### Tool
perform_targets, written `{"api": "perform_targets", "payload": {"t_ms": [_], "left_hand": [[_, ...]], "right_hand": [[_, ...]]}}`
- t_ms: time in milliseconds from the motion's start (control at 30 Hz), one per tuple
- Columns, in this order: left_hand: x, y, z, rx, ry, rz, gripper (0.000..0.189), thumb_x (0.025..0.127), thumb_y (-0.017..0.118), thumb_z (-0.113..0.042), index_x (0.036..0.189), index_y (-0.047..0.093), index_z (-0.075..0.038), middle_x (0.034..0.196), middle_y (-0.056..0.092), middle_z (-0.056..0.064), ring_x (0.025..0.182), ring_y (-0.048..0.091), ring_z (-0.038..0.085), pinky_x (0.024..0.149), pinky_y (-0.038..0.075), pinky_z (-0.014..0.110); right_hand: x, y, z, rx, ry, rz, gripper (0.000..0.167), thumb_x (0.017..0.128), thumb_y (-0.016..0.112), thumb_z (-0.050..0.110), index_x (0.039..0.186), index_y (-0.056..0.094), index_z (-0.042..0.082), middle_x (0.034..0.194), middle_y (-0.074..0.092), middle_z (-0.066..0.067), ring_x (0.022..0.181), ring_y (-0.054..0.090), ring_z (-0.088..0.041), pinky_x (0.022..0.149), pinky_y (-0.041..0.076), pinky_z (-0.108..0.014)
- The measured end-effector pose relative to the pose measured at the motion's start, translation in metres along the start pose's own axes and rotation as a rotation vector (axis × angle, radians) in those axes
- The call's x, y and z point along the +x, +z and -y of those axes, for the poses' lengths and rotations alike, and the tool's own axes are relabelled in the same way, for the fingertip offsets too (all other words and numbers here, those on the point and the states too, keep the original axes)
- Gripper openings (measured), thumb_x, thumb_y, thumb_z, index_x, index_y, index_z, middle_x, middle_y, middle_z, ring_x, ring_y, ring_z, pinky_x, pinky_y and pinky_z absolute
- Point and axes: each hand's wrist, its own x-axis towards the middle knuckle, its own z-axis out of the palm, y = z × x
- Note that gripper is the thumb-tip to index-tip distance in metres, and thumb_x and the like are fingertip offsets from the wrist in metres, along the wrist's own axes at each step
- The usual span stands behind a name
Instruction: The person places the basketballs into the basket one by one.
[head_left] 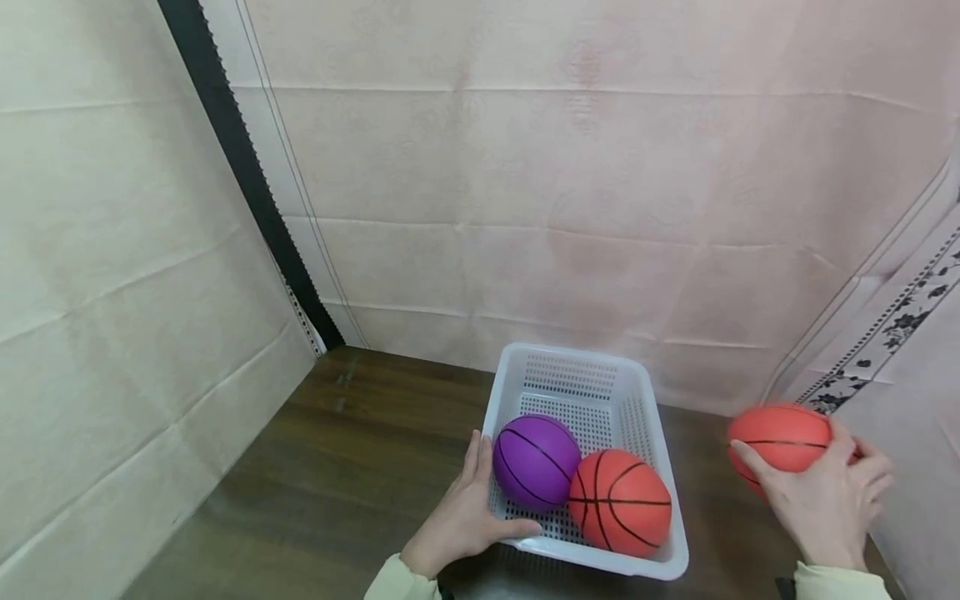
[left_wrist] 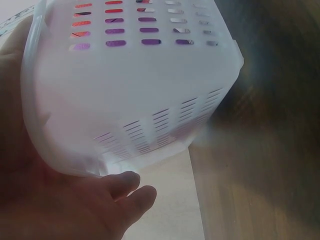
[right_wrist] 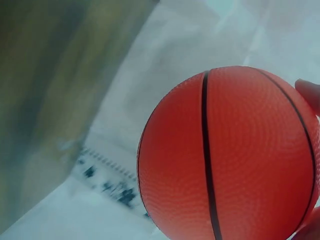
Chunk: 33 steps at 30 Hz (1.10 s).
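Observation:
A white perforated plastic basket (head_left: 667, 500) stands on the dark wooden table, holding a purple toy basketball (head_left: 536, 461) and an orange-red toy basketball (head_left: 622, 502). My left hand (head_left: 468, 512) rests at the basket's near left corner, thumb over the front rim and fingers along the left side; the left wrist view shows the basket wall (left_wrist: 125, 80) close beside the palm. To the right of the basket, my right hand (head_left: 825, 496) grips another orange-red basketball (head_left: 780, 442) between thumb and fingers. That ball (right_wrist: 235, 155) fills much of the right wrist view.
The brown wooden tabletop (head_left: 300, 492) extends left of the basket. Pale cloth walls enclose it: one at the back (head_left: 525, 183), one at the left (head_left: 112, 292), and one at the right with a black floral border (head_left: 892, 333).

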Motion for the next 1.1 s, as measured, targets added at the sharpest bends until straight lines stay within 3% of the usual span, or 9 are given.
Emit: {"api": "perform_targets", "payload": {"t_ms": [300,533,767,1100], "left_hand": [[0.001,0.0,0.0,0.0,-0.013,0.01,0.134,0.065,0.073,-0.073,0.157,-0.003,-0.011,0.161,-0.015,0.008,0.138,0.022,0.051,0.1,0.032,0.067],[0.002,0.001,0.001,0.014,-0.005,0.004,0.133,0.066,0.072,-0.074,0.157,-0.003,-0.011,0.161,-0.015,0.008,0.138,0.023,0.05,0.101,0.033,0.065],[0.001,0.001,0.0,0.01,0.007,0.0,0.133,0.065,0.072,-0.074,0.157,-0.001,-0.009,0.161,-0.013,0.01,0.138,0.023,0.05,0.101,0.033,0.065],[-0.001,-0.001,-0.003,-0.002,-0.014,-0.001,0.135,0.064,0.073,-0.074,0.157,-0.001,-0.009,0.162,-0.013,0.009,0.137,0.024,0.05,0.1,0.034,0.066]], "right_hand": [[-0.007,0.01,0.048,0.143,-0.208,-0.009,0.117,0.062,0.088,0.048,0.154,0.024,0.016,0.146,0.016,-0.022,0.132,0.017,-0.042,0.086,0.027,-0.065],[-0.02,0.02,0.078,0.187,-0.412,0.018,0.114,0.061,0.091,0.043,0.153,0.028,0.019,0.147,0.017,-0.019,0.133,0.019,-0.043,0.085,0.028,-0.072],[-0.026,0.028,0.09,0.201,-0.567,0.076,0.113,0.058,0.094,0.038,0.151,0.033,0.018,0.145,0.022,-0.02,0.128,0.025,-0.042,0.081,0.035,-0.07],[-0.023,0.042,0.101,0.157,-0.681,0.125,0.113,0.059,0.092,0.043,0.15,0.032,0.017,0.145,0.025,-0.018,0.128,0.025,-0.04,0.078,0.042,-0.066]]}}
